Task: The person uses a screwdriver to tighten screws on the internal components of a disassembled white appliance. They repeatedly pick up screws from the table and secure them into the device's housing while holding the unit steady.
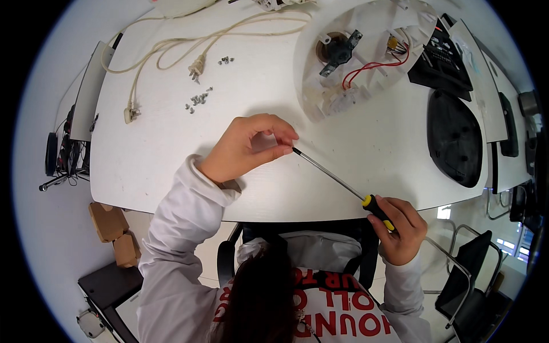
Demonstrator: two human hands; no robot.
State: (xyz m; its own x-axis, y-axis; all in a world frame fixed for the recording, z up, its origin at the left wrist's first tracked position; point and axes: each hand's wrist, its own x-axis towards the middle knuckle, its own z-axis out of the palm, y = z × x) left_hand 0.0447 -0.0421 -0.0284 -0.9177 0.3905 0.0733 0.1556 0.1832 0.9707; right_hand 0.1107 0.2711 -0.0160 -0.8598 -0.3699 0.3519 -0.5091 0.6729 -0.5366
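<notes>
My right hand (403, 231) is closed round the black and yellow handle of a screwdriver (331, 176), whose long metal shaft slants up and left over the white table (257, 197). Its dark tip reaches the fingertips of my left hand (237, 146), which are pinched together there. Whatever lies between those fingers, if anything, is too small to make out. Beyond my hands, a white plastic housing (307, 86) lies with its inside up. It holds a round dark part (337, 52) under a black bracket, and red wires (374, 64).
Small screws lie in two groups, one nearer (198, 99) and one farther (225, 60). A pale power cord (197, 43) loops at the back left, its plugs on the table. To the right are a black curved cover (454, 137) and a black tool case (440, 71).
</notes>
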